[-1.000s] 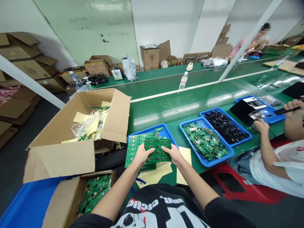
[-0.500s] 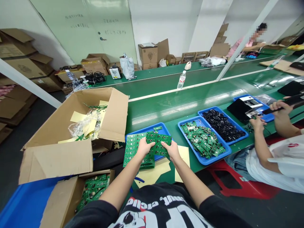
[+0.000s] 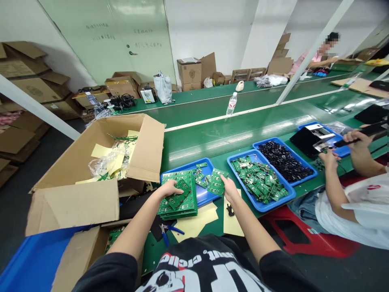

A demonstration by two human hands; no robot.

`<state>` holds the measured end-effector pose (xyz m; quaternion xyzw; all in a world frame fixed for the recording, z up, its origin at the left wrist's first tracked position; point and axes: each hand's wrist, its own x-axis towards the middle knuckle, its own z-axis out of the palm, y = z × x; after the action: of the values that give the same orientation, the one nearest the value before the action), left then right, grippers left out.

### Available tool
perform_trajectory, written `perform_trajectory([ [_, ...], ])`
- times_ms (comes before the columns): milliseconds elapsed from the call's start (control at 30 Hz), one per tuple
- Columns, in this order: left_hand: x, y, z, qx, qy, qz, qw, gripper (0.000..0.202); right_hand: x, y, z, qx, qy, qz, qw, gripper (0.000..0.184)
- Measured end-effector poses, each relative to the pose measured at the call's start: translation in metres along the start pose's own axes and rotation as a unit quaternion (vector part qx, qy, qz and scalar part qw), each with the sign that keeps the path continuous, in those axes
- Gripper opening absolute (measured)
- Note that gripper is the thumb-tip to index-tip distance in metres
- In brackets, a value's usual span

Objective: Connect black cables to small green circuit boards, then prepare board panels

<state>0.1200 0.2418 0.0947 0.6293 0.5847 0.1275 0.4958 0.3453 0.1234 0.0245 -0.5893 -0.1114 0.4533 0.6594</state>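
Observation:
My left hand (image 3: 170, 188) pinches a small green circuit board panel (image 3: 178, 198) over the stack of larger circuit board panels (image 3: 165, 207). This piece lies tilted just above or on the top sheet; I cannot tell which. In my right hand (image 3: 230, 189) is another green circuit board panel (image 3: 216, 182), gripped by its right edge above the right side of the blue tray (image 3: 209, 198). Several small separate boards (image 3: 199, 177) lie in that tray between my hands. Blue-handled pliers (image 3: 165, 234) rest below the stack, near yellow paper sheets (image 3: 197, 223).
On the left stands an open cardboard box (image 3: 73, 202) with scraps. To the right, one blue tray holds loose circuit boards (image 3: 258, 178), another black parts (image 3: 282, 160). A co-worker's hands (image 3: 330, 158) work farther right. A water bottle (image 3: 231, 104) stands ahead.
The board panel that both hands held together is now in two pieces, one in each hand. My left hand moved left over the stack, my right hand slightly right. Small boards show in the tray.

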Motion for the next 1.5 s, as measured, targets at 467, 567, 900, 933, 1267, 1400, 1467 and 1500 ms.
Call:
perform_trajectory([
  [467,-0.034,0.033,0.075,-0.245,-0.055,0.018,0.968,0.047,-0.035,0.009,0.059,0.116,-0.056,-0.013,0.992,0.047],
  [567,-0.038,0.032,0.097,-0.326,-0.055,0.018,0.944,0.048,-0.038,0.013,0.063,0.082,-0.057,-0.035,0.994,0.049],
  [900,-0.015,0.024,0.074,-0.353,-0.074,0.003,0.933,0.044,-0.007,-0.018,0.027,-0.179,-0.188,-0.009,0.966,0.03],
  [933,-0.014,0.024,0.076,-0.343,-0.066,0.006,0.937,0.042,-0.005,-0.019,0.028,-0.207,-0.197,-0.013,0.958,0.028],
  [1267,0.004,0.017,0.09,-0.194,-0.002,0.027,0.981,0.019,-0.003,-0.008,0.038,-0.472,-0.129,-0.058,0.87,0.023],
  [1400,0.009,0.012,0.096,-0.108,0.012,0.023,0.994,0.018,-0.006,0.0,0.047,-0.573,-0.056,-0.064,0.815,0.022],
  [1467,0.011,0.012,0.099,-0.08,0.013,0.024,0.996,0.02,-0.008,0.005,0.052,-0.608,-0.03,-0.059,0.791,0.025],
  [1500,0.011,0.013,0.099,-0.072,0.015,0.028,0.997,0.019,-0.008,0.007,0.053,-0.621,-0.021,-0.054,0.782,0.027],
])
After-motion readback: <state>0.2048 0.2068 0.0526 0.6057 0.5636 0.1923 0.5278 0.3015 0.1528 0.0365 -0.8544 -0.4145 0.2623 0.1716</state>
